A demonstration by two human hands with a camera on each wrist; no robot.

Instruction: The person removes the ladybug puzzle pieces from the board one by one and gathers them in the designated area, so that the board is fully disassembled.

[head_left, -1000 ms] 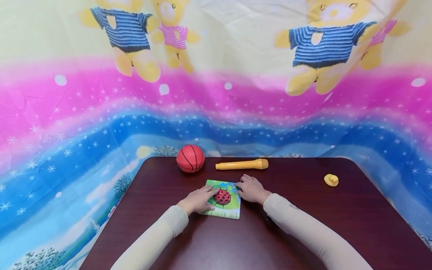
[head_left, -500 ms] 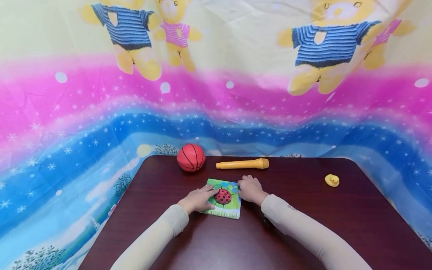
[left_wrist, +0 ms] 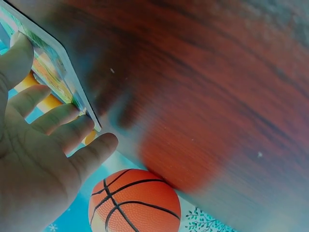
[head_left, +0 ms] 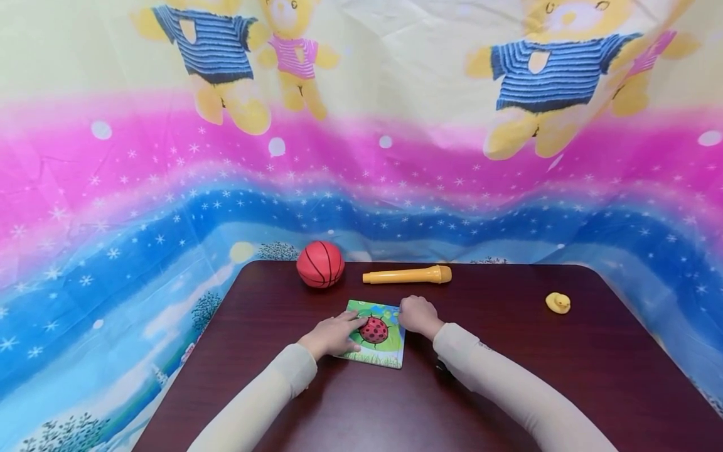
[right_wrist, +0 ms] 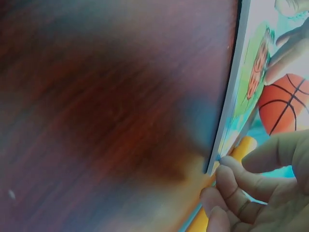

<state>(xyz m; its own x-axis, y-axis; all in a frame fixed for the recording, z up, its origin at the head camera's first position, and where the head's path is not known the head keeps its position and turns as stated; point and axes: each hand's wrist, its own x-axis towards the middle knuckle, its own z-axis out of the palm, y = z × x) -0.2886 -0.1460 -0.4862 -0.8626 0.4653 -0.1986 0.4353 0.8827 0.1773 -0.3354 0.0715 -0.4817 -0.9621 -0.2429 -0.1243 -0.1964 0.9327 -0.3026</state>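
I have the left hand (head_left: 330,334) resting on the left side of the ladybug board (head_left: 381,346), fingers spread. The right hand (head_left: 419,314) has its fingers curled at the far right corner; I cannot tell whether they pinch it. The board lies on the table (head_left: 367,408), on the near side of the ball (head_left: 321,265) and toy microphone (head_left: 407,275).

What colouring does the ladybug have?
The ladybug is red with dark spots, showing best in the head view.
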